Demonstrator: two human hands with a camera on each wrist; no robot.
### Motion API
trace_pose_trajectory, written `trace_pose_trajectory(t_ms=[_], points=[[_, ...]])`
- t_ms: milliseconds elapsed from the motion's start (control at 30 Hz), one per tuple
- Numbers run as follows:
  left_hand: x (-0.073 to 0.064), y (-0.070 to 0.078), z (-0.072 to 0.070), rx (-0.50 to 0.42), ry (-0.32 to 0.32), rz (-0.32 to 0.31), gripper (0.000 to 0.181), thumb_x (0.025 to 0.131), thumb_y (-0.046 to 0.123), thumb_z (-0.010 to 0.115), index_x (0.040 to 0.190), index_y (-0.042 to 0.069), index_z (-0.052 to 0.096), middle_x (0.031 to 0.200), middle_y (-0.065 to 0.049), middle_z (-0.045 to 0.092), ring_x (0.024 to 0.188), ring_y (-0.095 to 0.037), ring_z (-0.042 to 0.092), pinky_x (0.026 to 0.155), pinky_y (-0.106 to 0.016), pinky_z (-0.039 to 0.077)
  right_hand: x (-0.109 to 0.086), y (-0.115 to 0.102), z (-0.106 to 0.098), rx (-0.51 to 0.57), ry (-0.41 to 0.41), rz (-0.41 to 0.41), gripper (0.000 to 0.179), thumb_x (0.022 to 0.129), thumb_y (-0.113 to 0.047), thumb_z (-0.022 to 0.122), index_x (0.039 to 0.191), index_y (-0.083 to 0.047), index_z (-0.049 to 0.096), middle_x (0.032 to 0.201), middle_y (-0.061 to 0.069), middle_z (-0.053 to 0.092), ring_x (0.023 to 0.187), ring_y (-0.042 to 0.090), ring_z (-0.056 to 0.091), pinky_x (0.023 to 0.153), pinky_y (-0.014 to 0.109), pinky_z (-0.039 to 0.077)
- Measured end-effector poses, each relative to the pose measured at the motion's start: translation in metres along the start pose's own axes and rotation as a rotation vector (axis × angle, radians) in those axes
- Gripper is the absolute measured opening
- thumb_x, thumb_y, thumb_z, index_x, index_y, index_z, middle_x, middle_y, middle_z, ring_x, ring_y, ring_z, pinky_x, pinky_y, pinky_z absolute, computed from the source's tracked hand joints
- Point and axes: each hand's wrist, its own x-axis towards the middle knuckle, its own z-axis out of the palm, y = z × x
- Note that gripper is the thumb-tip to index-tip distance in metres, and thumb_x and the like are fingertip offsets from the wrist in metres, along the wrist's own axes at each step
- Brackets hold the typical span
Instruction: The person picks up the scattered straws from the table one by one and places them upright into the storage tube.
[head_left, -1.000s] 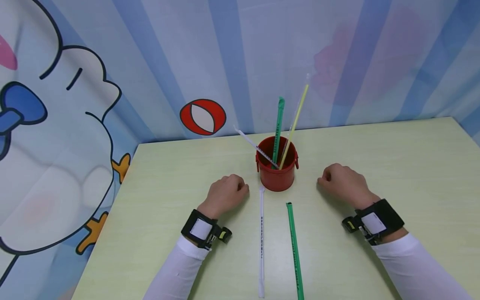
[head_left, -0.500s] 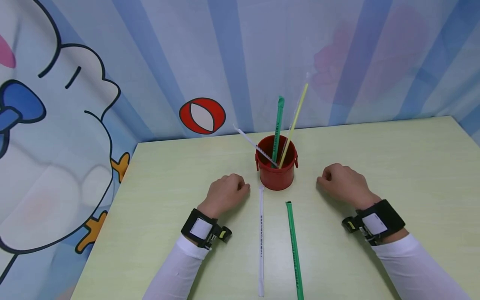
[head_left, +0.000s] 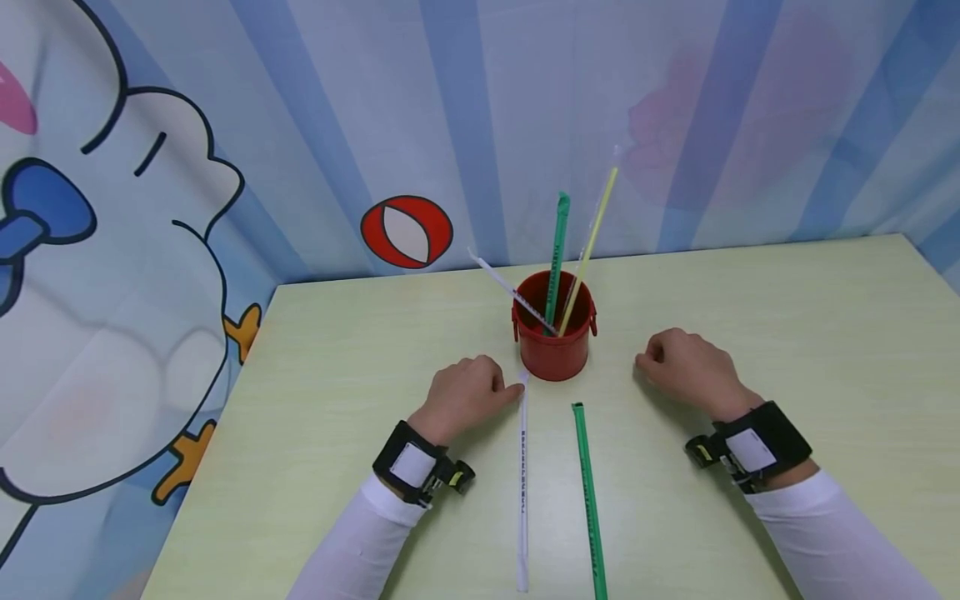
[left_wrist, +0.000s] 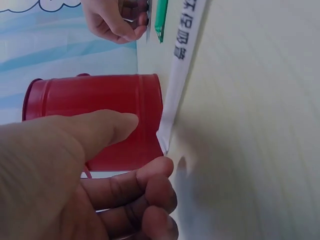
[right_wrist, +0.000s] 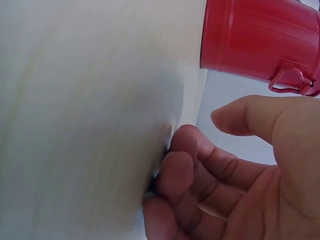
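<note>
Left hand (head_left: 467, 396): left of the bucket (head_left: 553, 360), thumb apart, you hold nothing.
White straw (head_left: 522, 492): before the bucket, end near your fingers.
Right hand (head_left: 692, 372): right of the bucket, loosely curled, holding nothing.
Leaning straws (head_left: 557, 250): the bucket's wall supports them.

the bucket (head_left: 555, 360) stands behind two straws (head_left: 522, 483) on the table (head_left: 360, 333).
</note>
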Motion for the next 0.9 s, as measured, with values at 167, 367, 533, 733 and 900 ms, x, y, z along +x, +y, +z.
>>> trace_pose_trajectory(t_ms=[167, 367, 533, 733, 900], points=[[-0.004, 0.007, 0.001, 0.007, -0.024, -0.006, 0.043, 0.094, 0.043, 0.069, 0.062, 0.015, 0.062, 0.052, 0.005, 0.044, 0.052, -0.011, 0.045, 0.049, -0.025, 0.03, -0.001, 0.001, -0.001, 0.004, -0.013, 0.016, 0.025, 0.097, -0.021, 0.057, 0.083, -0.003, 0.066, 0.066, 0.004, 0.053, 0.06, 0.018, 0.05, 0.053, 0.03, 0.035], [-0.005, 0.012, 0.007, 0.011, -0.068, -0.006, 0.042, 0.092, 0.045, 0.071, 0.065, 0.015, 0.061, 0.053, 0.004, 0.044, 0.053, -0.012, 0.047, 0.051, -0.025, 0.03, -0.001, 0.002, -0.001, 0.01, -0.014, 0.022, 0.025, 0.097, -0.021, 0.056, 0.082, -0.003, 0.065, 0.065, 0.004, 0.053, 0.06, 0.018, 0.05, 0.053, 0.03, 0.035], [-0.004, 0.013, 0.011, 0.042, -0.05, -0.009, 0.039, 0.09, 0.043, 0.074, 0.066, 0.015, 0.061, 0.055, 0.003, 0.047, 0.055, -0.013, 0.049, 0.052, -0.026, 0.032, 0.0, 0.001, 0.0, 0.004, -0.008, 0.021, 0.025, 0.097, -0.021, 0.056, 0.082, -0.004, 0.065, 0.065, 0.004, 0.053, 0.06, 0.018, 0.05, 0.054, 0.03, 0.035], [-0.004, 0.014, 0.014, 0.076, -0.011, -0.001, 0.035, 0.09, 0.036, 0.076, 0.067, 0.015, 0.062, 0.056, 0.003, 0.05, 0.055, -0.013, 0.049, 0.051, -0.026, 0.033, 0.001, 0.0, 0.001, 0.001, -0.004, 0.02, 0.025, 0.097, -0.02, 0.055, 0.081, -0.004, 0.066, 0.066, 0.004, 0.053, 0.061, 0.019, 0.05, 0.053, 0.03, 0.034], [-0.002, 0.014, 0.015, 0.077, -0.001, -0.003, 0.034, 0.091, 0.033, 0.075, 0.066, 0.015, 0.061, 0.056, 0.003, 0.049, 0.055, -0.013, 0.048, 0.051, -0.026, 0.033, 0.0, 0.001, 0.001, 0.0, 0.0, 0.018, 0.024, 0.096, -0.02, 0.055, 0.08, -0.004, 0.065, 0.065, 0.004, 0.053, 0.06, 0.018, 0.05, 0.053, 0.03, 0.034]])
